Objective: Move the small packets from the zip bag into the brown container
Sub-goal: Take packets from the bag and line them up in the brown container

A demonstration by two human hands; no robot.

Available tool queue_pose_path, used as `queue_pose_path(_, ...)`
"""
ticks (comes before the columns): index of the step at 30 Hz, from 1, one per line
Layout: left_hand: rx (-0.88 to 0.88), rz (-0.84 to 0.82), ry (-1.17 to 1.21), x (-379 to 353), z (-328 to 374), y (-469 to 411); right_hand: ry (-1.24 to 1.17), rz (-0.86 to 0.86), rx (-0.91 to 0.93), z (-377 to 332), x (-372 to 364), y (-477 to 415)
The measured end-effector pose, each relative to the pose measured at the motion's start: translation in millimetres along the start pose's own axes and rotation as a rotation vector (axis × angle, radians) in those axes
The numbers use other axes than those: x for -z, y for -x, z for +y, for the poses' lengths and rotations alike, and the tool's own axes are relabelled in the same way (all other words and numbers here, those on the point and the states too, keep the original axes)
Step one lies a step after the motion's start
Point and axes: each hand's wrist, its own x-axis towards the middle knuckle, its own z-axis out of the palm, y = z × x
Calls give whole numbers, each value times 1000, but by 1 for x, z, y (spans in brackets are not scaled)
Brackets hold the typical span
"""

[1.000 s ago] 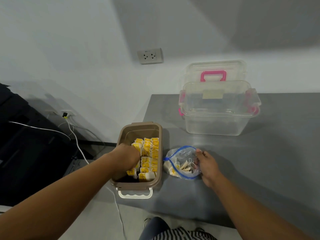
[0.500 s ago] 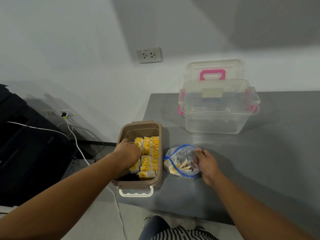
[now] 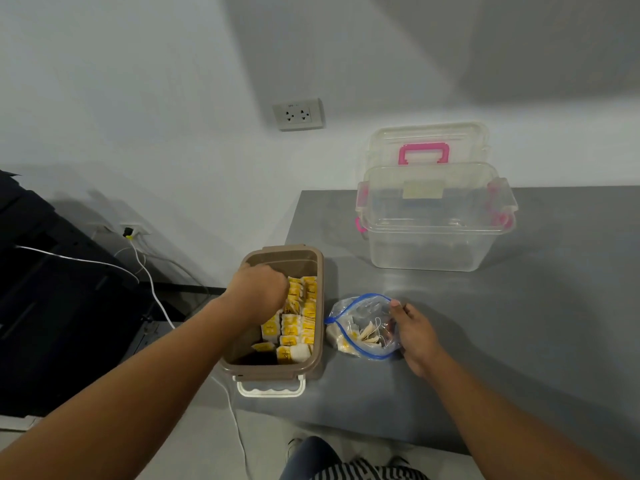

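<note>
Head view: left hand [image 3: 258, 292] among yellow-labelled packets [image 3: 293, 329], grip unclear; right hand [image 3: 414, 336] pinches zip bag [image 3: 358, 315].

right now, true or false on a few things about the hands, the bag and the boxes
1. The left hand reaches into the brown container. True.
2. The zip bag is empty. False: small packets lie inside it.
3. The right hand holds the zip bag at its open edge. True.
4. The clear box stands left of the brown container. False: it stands farther back and to the right.
</note>
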Motion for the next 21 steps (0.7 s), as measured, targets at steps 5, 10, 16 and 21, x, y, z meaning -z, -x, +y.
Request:
queue_pose_path(5,-7,212,470,39,37,5,-38,8,45,-1,1,5)
queue_pose_path(10,-48,144,712,38,102,-3,-22,20,77,4,1,5)
queue_pose_path(16,-15,-29,532,5,144,-29,-56,11,85,11,10,9)
queue_pose_path(21,-17,-111,402,-8,152,-36,-85,31,67,12,11,8)
